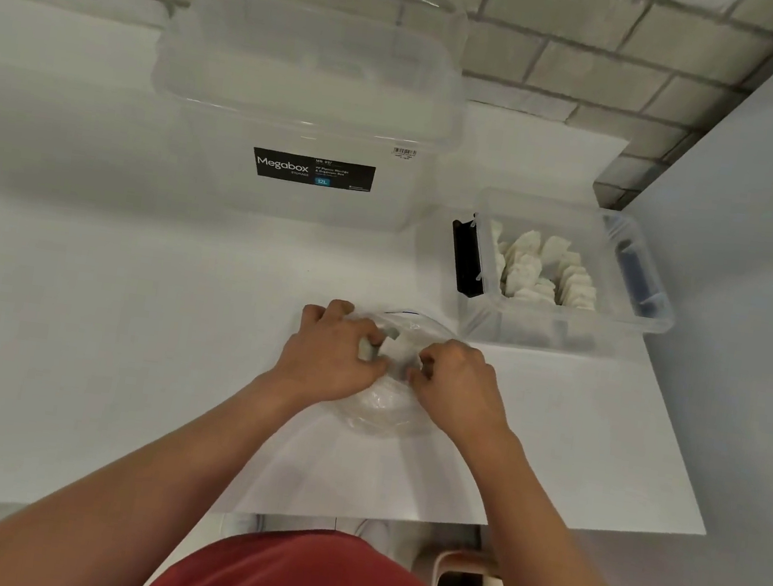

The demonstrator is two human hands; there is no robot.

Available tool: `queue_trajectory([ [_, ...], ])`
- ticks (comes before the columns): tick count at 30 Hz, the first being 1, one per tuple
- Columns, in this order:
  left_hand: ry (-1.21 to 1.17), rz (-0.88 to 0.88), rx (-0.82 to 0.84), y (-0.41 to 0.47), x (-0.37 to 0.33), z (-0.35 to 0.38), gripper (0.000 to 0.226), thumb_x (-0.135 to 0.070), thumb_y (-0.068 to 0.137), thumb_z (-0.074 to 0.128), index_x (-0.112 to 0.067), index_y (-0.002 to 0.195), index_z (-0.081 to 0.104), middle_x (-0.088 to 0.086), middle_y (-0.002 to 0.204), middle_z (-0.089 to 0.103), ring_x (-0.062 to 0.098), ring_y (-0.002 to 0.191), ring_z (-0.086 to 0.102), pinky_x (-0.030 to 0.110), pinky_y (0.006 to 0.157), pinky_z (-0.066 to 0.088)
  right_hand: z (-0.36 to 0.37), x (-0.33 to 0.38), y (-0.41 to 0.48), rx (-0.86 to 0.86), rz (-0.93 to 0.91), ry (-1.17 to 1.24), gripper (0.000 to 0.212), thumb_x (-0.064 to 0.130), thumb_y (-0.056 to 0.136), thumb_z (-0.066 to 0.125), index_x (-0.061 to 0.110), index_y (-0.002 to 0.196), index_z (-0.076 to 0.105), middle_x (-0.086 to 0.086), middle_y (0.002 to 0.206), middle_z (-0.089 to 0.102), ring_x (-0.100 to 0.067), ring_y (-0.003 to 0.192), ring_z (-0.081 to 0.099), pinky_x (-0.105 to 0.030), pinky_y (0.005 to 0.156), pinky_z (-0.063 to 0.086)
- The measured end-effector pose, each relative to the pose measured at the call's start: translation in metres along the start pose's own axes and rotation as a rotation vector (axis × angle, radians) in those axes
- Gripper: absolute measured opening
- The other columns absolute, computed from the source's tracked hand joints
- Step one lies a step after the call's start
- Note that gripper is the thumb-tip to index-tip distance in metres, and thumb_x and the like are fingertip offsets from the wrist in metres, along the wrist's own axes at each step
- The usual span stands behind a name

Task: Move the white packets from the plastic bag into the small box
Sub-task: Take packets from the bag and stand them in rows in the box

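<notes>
Below brick wall [580, 38], white table [78, 301]: plastic bag [384, 408] (left hand [331, 359], right hand [461, 383] gripping).

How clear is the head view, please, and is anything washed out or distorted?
Head view: even light, soft shadows; the white table nearly washes out, so the clear bag barely shows; wide-angle distortion bends the wall lines and table edges; the packets look slightly soft, the label partly readable.

A crumpled, clear plastic bag [382, 405] lies near the small box [542, 330], a clear tub where white packets [545, 269] stand in rows.
</notes>
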State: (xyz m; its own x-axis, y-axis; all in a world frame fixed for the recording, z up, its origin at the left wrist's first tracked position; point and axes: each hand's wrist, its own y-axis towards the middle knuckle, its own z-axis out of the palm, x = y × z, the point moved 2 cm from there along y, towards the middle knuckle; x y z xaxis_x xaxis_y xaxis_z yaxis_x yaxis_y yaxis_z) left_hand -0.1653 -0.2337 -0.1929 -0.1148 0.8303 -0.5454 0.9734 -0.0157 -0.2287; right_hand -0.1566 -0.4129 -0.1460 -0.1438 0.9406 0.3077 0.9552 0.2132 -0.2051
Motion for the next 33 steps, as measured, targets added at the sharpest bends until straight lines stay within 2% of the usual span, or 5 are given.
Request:
queue_trajectory([
  [7,0.082,0.040,0.039,-0.005,-0.002,-0.006,0.054,-0.055,0.070,0.070,-0.042,0.121,0.055,0.000,0.144,0.038,0.029,0.135,0.029,0.044,0.104,0.042,-0.010,-0.003,-0.007,-0.063,-0.021,0.191,0.011,0.019,0.090,0.066,0.023,0.098,0.073,0.006,0.092,0.074,-0.020,0.090,0.068,-0.037,0.080,0.056],
  [14,0.115,0.039,0.049,-0.007,-0.004,-0.005,0.068,-0.058,0.057,0.073,-0.043,0.119,0.052,-0.001,0.138,0.038,0.028,0.130,0.031,0.045,0.101,0.043,-0.036,0.011,-0.007,-0.218,-0.406,-0.035,0.029,0.002,0.083,0.065,0.020,0.103,0.078,0.001,0.098,0.067,-0.028,0.076,0.068,-0.041,0.060,0.056],
  [22,0.083,0.079,0.028,-0.014,-0.004,-0.005,0.054,-0.071,0.070,0.056,-0.043,0.114,0.044,-0.001,0.145,0.038,0.031,0.136,0.028,0.050,0.103,0.041,-0.036,0.036,-0.004,-0.078,-0.582,-0.251,0.036,0.006,0.086,0.061,0.022,0.117,0.070,-0.002,0.103,0.063,-0.030,0.089,0.065,-0.033,0.059,0.040],
  [28,0.012,0.093,0.026,-0.016,0.000,-0.006,0.025,-0.060,0.084,0.043,-0.046,0.102,0.052,0.000,0.153,0.040,0.032,0.143,0.024,0.053,0.106,0.038,-0.034,0.026,0.000,-0.073,-0.552,0.013,0.032,0.017,0.094,0.063,0.029,0.123,0.067,0.009,0.108,0.067,-0.014,0.095,0.066,-0.033,0.074,0.056],
  [33,-0.004,0.041,0.062,-0.022,-0.012,-0.014,0.014,-0.043,0.088,0.062,-0.040,0.101,0.058,-0.001,0.158,0.029,0.033,0.142,0.017,0.051,0.105,0.038,-0.037,0.018,0.007,-0.036,-0.502,0.059,0.024,0.011,0.093,0.065,0.021,0.113,0.074,0.004,0.099,0.071,-0.015,0.086,0.065,-0.037,0.079,0.055],
])
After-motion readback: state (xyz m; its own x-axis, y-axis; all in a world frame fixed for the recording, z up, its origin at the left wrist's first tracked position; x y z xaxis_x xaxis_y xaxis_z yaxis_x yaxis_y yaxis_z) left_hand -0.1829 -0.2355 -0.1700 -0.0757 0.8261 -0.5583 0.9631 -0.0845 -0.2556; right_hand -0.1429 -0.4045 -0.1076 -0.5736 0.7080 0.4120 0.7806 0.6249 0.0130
